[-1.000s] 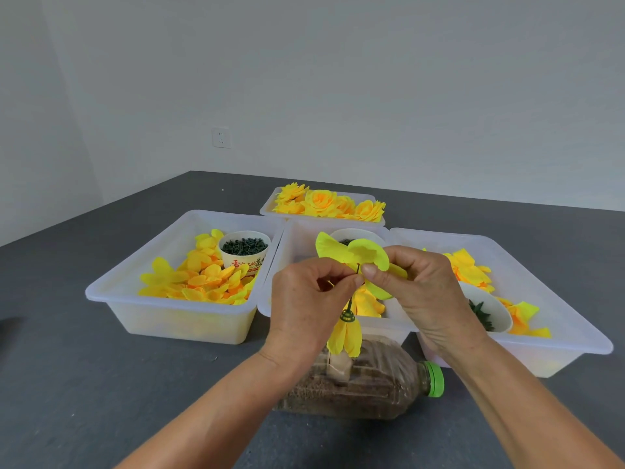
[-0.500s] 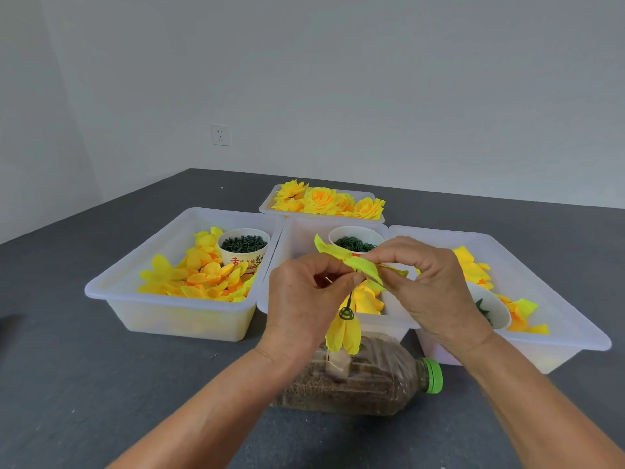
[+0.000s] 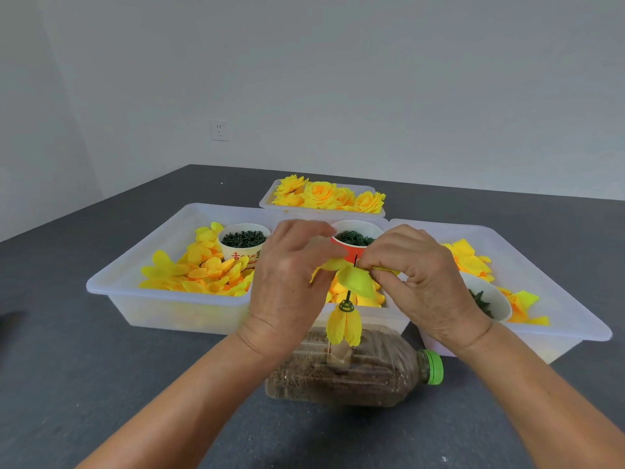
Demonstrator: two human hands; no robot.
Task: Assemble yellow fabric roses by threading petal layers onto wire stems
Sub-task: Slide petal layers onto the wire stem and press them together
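Observation:
A thin dark wire stem [image 3: 348,295] stands upright out of a sand-filled plastic bottle [image 3: 351,370] lying on its side. A folded yellow petal bud [image 3: 344,324] and a green ring [image 3: 346,306] sit low on the stem. Higher up, a yellow-green petal layer [image 3: 356,280] is threaded on the wire, whose tip pokes out above it. My left hand [image 3: 291,286] pinches the layer's left side and my right hand [image 3: 419,282] pinches its right side.
Three clear bins stand behind the bottle: the left bin [image 3: 115,292] holds loose yellow petals and a cup of green parts [image 3: 243,243], the middle one a red cup [image 3: 355,240], the right bin [image 3: 575,309] petals and a white bowl. Finished roses [image 3: 324,196] fill a far tray.
Both hands have pushed the petal layer down onto the wire; it was tilted above the tip before, and the wire tip now sticks out above it.

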